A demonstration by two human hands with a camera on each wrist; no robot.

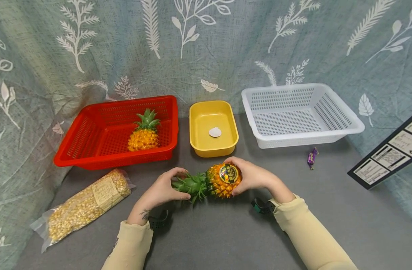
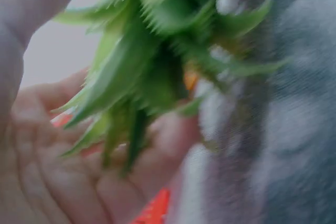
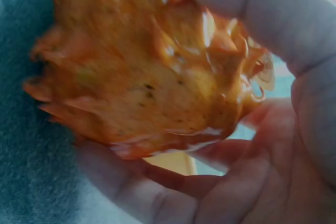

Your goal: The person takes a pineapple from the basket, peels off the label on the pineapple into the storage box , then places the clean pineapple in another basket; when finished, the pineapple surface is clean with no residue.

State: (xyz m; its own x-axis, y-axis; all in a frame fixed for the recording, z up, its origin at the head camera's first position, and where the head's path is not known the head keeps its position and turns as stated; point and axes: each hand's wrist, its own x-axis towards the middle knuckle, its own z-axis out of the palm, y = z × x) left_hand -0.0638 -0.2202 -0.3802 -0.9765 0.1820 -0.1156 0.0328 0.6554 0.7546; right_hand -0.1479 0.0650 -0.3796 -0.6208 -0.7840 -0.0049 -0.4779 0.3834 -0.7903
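A small orange pineapple (image 1: 215, 180) lies on its side above the dark table, its green leaves to the left and a black-and-gold round label on its body. My right hand (image 1: 254, 175) grips the fruit's base end, thumb on the near side and fingers on the far side. Around the leaf crown (image 2: 142, 61), my left hand (image 1: 163, 191) curls its thumb and fingers. In the right wrist view the spiky orange body (image 3: 147, 77) sits between thumb and fingers. A second pineapple (image 1: 143, 139) lies in the red basket (image 1: 91, 159).
A yellow tub (image 1: 213, 150) holding a white shell (image 1: 215, 132) stands at the back middle. To its right is a white basket (image 1: 304, 137), with a purple-wrapped candy (image 1: 312, 158) before it. Bagged corn kernels (image 1: 84, 206) lie left; a black-and-white box (image 1: 391, 150) is at right.
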